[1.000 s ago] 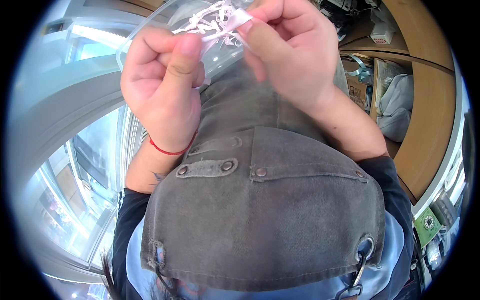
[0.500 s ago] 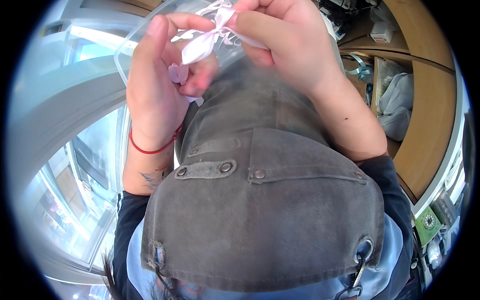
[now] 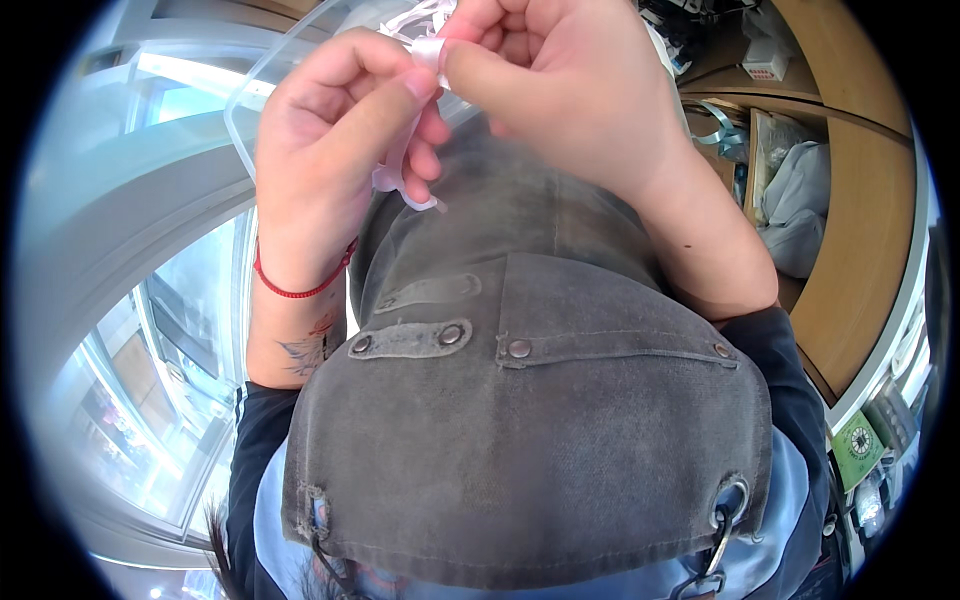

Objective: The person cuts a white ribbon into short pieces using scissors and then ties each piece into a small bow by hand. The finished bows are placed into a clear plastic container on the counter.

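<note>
So, what does your head feed give you from over there?

"I'm watching both bare hands up beyond the far end of the dark grey apron (image 3: 540, 430). They meet at a pale pink satin ribbon (image 3: 428, 52), just above the apron in my view."

And the fingers?

"On the left hand (image 3: 335, 140), I see thumb and forefinger pinched together on the ribbon's near side, the other fingers curled. The right hand (image 3: 570, 100) clamps its other edge between thumb and forefinger. A loose ribbon tail (image 3: 400, 185) dangles under the left fingers, over the apron's upper left; I can't tell whether it joins the pinched part."

Anything around them?

"I get a clear plastic tub (image 3: 232, 115) past the apron's far end, partly hidden by the hands, with a tangle of pink ribbon strands (image 3: 412, 20) in it. Right of the apron stands a wooden shelf unit (image 3: 870, 250) holding a small white box (image 3: 765, 62), and a light blue ribbon (image 3: 718, 130) shows there too."
</note>
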`<state>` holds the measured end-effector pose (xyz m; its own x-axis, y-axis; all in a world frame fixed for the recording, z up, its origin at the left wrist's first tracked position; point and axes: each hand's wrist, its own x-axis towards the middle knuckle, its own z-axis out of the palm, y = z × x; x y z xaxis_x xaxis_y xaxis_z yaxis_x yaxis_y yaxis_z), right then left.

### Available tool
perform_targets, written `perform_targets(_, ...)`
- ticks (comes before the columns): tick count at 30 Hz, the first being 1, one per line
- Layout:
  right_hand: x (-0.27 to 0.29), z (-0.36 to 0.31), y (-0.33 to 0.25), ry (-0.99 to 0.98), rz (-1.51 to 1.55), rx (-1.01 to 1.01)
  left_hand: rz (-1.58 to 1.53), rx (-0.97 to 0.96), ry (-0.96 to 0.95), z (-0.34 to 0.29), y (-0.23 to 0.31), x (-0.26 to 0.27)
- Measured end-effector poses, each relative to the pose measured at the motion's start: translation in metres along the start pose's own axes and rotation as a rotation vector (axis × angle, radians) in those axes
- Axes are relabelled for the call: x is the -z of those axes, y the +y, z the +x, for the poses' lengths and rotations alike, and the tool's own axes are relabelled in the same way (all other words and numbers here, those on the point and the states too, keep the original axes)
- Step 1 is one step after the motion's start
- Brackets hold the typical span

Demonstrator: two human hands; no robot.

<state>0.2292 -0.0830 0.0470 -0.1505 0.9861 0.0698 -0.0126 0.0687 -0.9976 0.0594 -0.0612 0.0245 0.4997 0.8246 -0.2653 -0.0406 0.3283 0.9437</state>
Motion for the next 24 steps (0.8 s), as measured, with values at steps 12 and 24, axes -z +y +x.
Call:
perform_targets(12,0.003,0.007,0.007,-0.094,0.296,-0.327,-0.07,0.077,0.004,-0.001,0.002,0.001)
perform_targets(24,0.0,-0.003,0.018,0.015,0.665,-0.365,-0.05,-0.032,-0.033,-0.003,0.0,-0.002)
